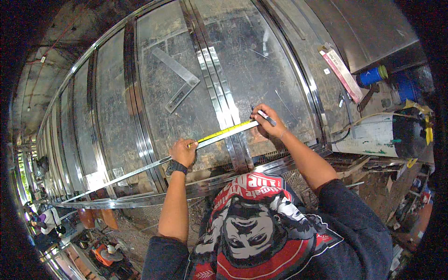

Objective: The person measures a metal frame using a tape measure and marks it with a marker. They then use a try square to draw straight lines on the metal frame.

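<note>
A yellow tape measure blade (226, 130) stretches between my hands along a long, thin, shiny metal bar (223, 137). My left hand (182, 152) is closed on the left end of the blade, its fingers pressed against the bar; a dark band circles that wrist. My right hand (269, 128) grips a dark marker pen (267, 118) beside the other end of the blade. Whether its hidden fingers also pinch the blade or bar, I cannot tell. Beyond my hands, a metal try square (186, 83) lies flat on the worn sheet surface.
Polished metal channels (217, 88) cross the large worktable (163, 28). At the right are a long red-and-white box (343, 77), a blue can (371, 75) and a pale cylinder (368, 140). An orange machine (106, 254) stands on the floor lower left; another person (48, 220) is at far left.
</note>
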Demonstrator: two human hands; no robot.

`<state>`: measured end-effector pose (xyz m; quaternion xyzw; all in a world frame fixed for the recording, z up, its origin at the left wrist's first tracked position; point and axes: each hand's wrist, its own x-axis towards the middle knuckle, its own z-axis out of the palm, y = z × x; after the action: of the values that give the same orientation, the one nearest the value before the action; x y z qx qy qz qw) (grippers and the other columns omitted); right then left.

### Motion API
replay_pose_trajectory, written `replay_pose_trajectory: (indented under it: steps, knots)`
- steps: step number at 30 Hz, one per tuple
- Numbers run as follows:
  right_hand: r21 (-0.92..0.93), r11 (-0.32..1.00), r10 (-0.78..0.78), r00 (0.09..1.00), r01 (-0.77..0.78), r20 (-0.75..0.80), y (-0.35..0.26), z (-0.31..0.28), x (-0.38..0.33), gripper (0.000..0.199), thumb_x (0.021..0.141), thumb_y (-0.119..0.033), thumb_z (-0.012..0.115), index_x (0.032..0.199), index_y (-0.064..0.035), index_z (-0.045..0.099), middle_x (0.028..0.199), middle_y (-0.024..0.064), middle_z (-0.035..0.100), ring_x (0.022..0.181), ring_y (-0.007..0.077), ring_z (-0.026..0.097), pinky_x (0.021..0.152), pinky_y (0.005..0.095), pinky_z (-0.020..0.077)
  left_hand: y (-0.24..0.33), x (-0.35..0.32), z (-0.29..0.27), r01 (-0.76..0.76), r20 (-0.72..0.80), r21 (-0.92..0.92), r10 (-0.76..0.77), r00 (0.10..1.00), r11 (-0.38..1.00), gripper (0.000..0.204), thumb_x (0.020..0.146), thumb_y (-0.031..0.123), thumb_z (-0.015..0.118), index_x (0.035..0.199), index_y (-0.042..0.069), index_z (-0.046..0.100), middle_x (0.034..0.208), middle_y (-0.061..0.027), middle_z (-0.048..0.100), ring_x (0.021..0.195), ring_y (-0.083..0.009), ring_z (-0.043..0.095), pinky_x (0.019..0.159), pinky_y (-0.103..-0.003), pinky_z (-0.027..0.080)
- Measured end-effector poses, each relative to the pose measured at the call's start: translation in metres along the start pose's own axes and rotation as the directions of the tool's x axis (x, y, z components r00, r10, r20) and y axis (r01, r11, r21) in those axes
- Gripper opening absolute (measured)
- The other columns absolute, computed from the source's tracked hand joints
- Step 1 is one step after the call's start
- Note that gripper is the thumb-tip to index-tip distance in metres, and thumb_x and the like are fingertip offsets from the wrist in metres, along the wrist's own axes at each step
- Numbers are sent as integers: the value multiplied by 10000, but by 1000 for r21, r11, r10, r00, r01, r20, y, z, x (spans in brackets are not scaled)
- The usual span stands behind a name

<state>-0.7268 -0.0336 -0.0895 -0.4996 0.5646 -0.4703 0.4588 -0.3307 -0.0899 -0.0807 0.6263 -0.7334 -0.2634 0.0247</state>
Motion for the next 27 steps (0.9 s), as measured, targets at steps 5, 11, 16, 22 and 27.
replay_pose_trajectory:
  steps: [5,11,16,22,27]
  knots:
    - [-17,999,26,993,-28,-113,-6,-4,-5,155,954,-82,618,1106,-58,596,1030,77,683,998,194,657,911,352,513,6,-3,-4,-88,-53,-5,88,995,996,268,897,356,746,1000,115,801,894,-184,680,819,-375,663,793,-481,520]
    - [-16,1000,9,999,-10,-44,-15,-6,-15,176,943,-100,651,1105,-59,599,1022,73,684,1012,189,650,924,352,508,10,0,-13,-33,58,-12,34,998,999,310,926,416,707,1028,138,798,944,-182,682,910,-379,674,835,-475,521]
    - [-83,995,55,997,-50,57,-11,-3,-5,202,933,-138,689,1096,-64,596,1042,79,679,1041,191,642,931,357,500,13,2,-21,-19,144,10,18,989,1000,367,938,480,672,1066,157,791,997,-170,686,966,-376,669,831,-495,510]
    - [-82,996,-34,999,31,-29,-8,-4,-1,187,939,-130,672,1076,-63,564,998,96,658,954,190,625,874,368,507,17,-2,-27,-87,96,67,81,992,994,375,934,488,655,1053,155,780,1006,-175,698,978,-380,667,830,-507,505]
    - [-249,968,-47,998,39,-28,-20,-15,-7,180,951,-130,652,1073,-57,542,964,125,645,914,229,631,853,389,513,14,-3,-23,-128,109,54,122,987,990,373,940,461,647,1072,132,763,990,-169,703,984,-378,667,842,-503,497]
